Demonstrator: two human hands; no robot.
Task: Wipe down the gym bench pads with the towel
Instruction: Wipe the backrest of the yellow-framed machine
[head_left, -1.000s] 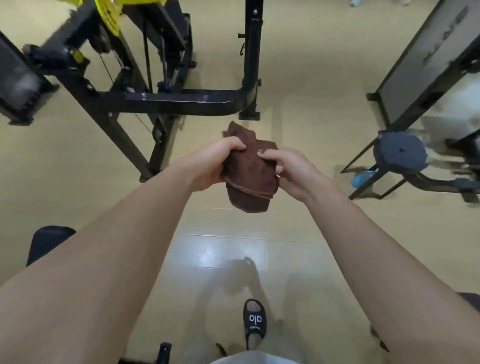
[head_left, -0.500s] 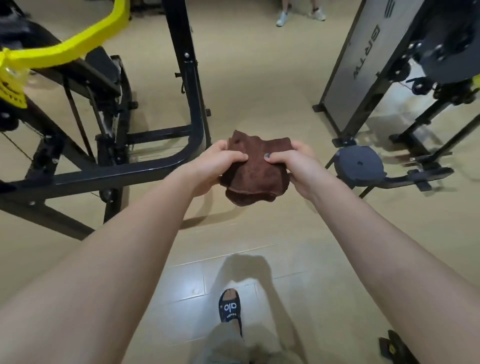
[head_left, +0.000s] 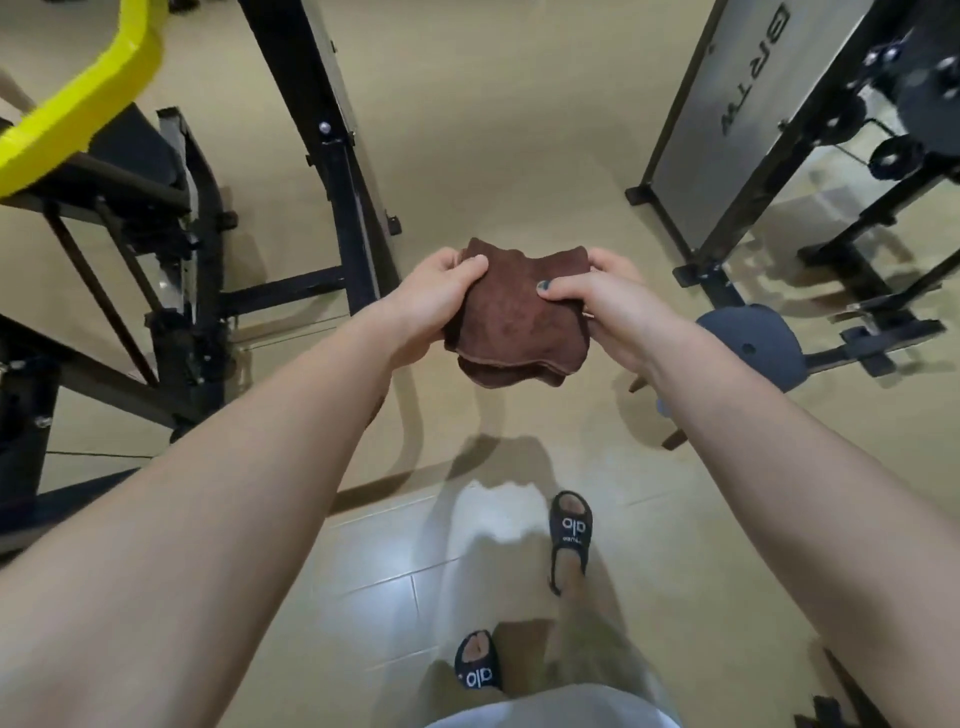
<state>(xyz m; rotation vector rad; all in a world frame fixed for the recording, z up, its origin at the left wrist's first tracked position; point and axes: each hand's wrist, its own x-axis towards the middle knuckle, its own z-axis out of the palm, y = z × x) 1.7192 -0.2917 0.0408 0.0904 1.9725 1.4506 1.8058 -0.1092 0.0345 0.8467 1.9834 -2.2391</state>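
A folded brown towel (head_left: 519, 317) hangs in the air in front of me, held by both hands at chest height. My left hand (head_left: 431, 306) grips its left edge with the thumb on top. My right hand (head_left: 608, 306) pinches its right edge, thumb pressed on the cloth. A round dark blue-grey pad (head_left: 753, 343) on a black frame sits low on the floor just right of my right wrist. Part of a dark pad (head_left: 135, 150) shows on the left machine under a yellow bar.
A black machine frame (head_left: 332, 156) with a yellow bar (head_left: 78, 104) fills the left. A grey weight-stack panel (head_left: 727, 114) and black cable frame (head_left: 857, 218) stand at the right. Tan tiled floor (head_left: 493, 130) runs between them. My sandalled feet (head_left: 569, 535) are below.
I have stepped forward between the two machines; both feet now show. The towel is spread a little wider between my hands, which still hold it.
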